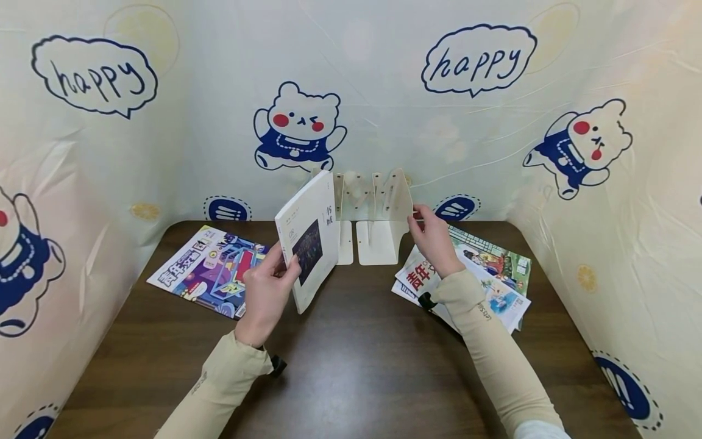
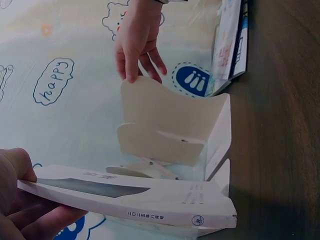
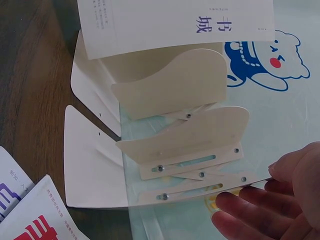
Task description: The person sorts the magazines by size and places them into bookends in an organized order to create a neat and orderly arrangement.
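Note:
My left hand (image 1: 267, 292) grips a white paperback book (image 1: 325, 259) by its near edge, thumb on the cover with the dark picture. The book stands upright and tilted at the left side of a cream metal expandable bookend (image 1: 378, 247). In the left wrist view, the spine of the book (image 2: 175, 212) faces the camera. At the bookend's right side, my right hand (image 1: 437, 244) pinches the upper edge of the end plate between thumb and fingers. The right wrist view shows the bookend's upright plates (image 3: 185, 130) joined by slotted crossing bars.
A colourful magazine (image 1: 214, 268) lies flat on the left of the dark wooden table (image 1: 351, 378). Several magazines (image 1: 493, 286) overlap on the right, under my right forearm. A printed cloth (image 1: 378, 134) with cartoon bears hangs behind and at both sides.

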{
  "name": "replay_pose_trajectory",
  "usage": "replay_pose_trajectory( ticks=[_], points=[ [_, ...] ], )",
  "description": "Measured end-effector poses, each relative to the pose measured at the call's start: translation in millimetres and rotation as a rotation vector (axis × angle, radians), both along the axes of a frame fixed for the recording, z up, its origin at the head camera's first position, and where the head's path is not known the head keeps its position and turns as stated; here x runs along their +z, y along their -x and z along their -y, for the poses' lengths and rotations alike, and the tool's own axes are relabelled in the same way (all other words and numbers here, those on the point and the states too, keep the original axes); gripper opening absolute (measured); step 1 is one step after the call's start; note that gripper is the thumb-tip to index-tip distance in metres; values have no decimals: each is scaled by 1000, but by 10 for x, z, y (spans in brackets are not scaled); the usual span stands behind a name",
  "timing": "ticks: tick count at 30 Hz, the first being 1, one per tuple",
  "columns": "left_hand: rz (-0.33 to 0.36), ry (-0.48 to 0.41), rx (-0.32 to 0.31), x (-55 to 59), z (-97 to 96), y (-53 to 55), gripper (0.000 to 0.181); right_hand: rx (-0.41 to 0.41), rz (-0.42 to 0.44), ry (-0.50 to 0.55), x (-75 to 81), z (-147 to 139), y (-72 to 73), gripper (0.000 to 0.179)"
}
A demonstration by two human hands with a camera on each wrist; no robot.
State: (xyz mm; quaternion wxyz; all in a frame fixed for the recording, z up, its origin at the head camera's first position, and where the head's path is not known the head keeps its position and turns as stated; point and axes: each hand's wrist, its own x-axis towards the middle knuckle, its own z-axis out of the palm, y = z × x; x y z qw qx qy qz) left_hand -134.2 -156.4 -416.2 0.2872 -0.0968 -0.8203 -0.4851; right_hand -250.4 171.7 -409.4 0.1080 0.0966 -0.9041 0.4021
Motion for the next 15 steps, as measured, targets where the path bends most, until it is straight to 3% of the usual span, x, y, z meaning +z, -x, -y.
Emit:
replay_pose_trajectory(
  ticks=[6, 15],
  points=[
    [-14, -7, 21, -36, -47, 85, 51, -7, -38, -19, -20, -3, 18, 37],
    [-20, -50, 26, -93, -135, 205, 58, 1, -26, -9, -24, -19, 20, 37]
  ],
)
